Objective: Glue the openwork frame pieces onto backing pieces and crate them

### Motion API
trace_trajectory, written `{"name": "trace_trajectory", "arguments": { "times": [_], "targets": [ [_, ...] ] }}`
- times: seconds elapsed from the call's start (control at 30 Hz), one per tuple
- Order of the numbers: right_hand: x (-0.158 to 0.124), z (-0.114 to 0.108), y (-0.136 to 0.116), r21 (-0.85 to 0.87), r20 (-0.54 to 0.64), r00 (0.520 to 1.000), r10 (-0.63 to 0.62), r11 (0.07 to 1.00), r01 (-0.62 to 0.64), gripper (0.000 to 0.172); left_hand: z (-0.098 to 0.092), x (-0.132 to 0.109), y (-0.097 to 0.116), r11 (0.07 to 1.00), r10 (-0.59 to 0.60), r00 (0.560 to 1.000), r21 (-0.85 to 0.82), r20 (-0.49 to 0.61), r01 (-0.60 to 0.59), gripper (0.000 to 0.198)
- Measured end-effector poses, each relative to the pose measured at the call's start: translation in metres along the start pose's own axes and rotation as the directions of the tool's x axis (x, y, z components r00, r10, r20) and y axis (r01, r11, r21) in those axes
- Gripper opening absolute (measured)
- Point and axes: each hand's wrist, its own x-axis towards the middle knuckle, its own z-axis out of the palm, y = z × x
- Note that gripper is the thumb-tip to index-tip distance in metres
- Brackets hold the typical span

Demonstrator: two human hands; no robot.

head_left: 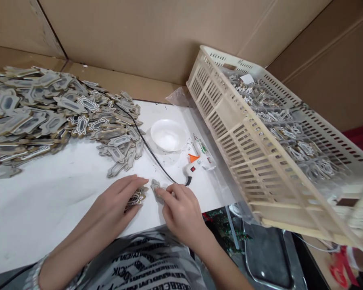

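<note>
Near the table's front edge, my left hand (119, 201) is wrapped round a small stack of ornate frame-shaped plaques (136, 198), the top one dark with white scrollwork. My fingers hide part of that stack. Just to its right, my right hand (183, 207) pinches a single grey plaque (154, 185) with a scalloped outline, low over the white table (63, 201). A gap separates the two hands. Beyond them lies a loose heap of similar plaques (117, 149), mostly grey, next to a much larger pile (33, 112) at the left.
A white bowl (169, 137) stands behind my hands. Right of it lies a white glue gun (199, 163) with an orange trigger, its black cord (153, 153) crossing the table. A cream plastic crate (230, 137) of bagged pieces rises at the right. Cardboard walls (133, 36) stand behind.
</note>
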Motion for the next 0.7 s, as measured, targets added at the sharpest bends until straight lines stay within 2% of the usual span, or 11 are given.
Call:
{"name": "trace_trajectory", "arguments": {
  "times": [0.17, 0.37, 0.5, 0.63, 0.7],
  "targets": [
    [0.014, 0.006, -0.007, 0.081, -0.056, 0.998, -0.029, 0.996, 0.034, 0.032, -0.016, -0.015, -0.005, 1.0, -0.003, 0.996, 0.008, -0.087, 0.004, 0.042],
    [0.036, 0.013, -0.01, 0.15, 0.03, 0.993, -0.116, 0.982, 0.111, 0.033, -0.023, -0.029, -0.004, 0.998, -0.023, 0.994, 0.057, -0.108, 0.029, 0.034],
    [0.041, 0.011, -0.009, 0.201, 0.118, 0.983, -0.143, 0.973, 0.118, 0.027, -0.019, -0.031, -0.006, 0.99, 0.055, 0.988, 0.14, -0.145, -0.035, 0.034],
    [0.038, 0.01, -0.008, 0.229, 0.111, 0.98, -0.166, 0.964, 0.137, 0.022, -0.019, -0.035, -0.006, 0.962, 0.173, 0.971, 0.241, -0.163, -0.131, 0.036],
    [0.037, 0.012, -0.007, 0.21, 0.101, 0.982, -0.161, 0.968, 0.137, 0.017, -0.02, -0.039, -0.004, 0.956, 0.195, 0.966, 0.254, -0.172, -0.147, 0.037]
  ]
}}
